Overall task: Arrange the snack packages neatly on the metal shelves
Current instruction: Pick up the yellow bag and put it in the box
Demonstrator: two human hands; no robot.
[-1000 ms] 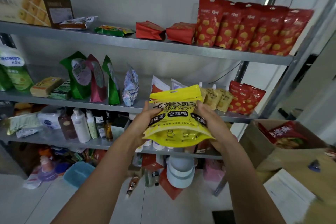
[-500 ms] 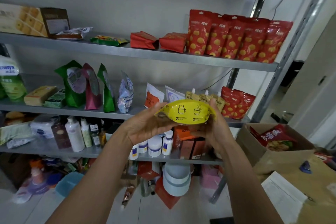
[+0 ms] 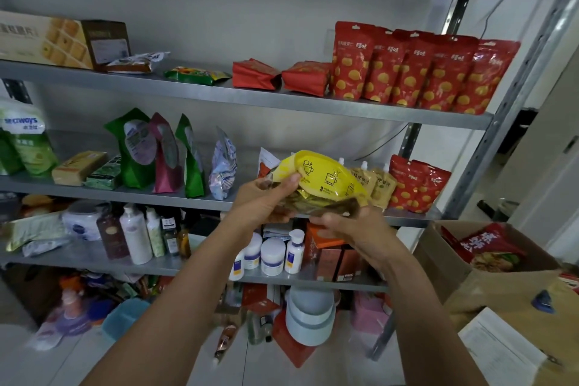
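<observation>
My left hand [image 3: 266, 201] pinches one end of the yellow bag [image 3: 326, 177]. My right hand [image 3: 355, 233] grips it from below, in front of the middle shelf [image 3: 188, 202]. If I shove it in fast, it could knock over the little pouches [image 3: 374, 185] or flop down flat.

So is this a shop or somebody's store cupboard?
Probably a storeroom, maybe a small shop's back room: metal shelves packed with red snack bags and lotion bottles, plus an open cardboard box of more packets beside them.

One yellow pouch [image 3: 326, 177]; two flat red packs [image 3: 255, 74].
</observation>
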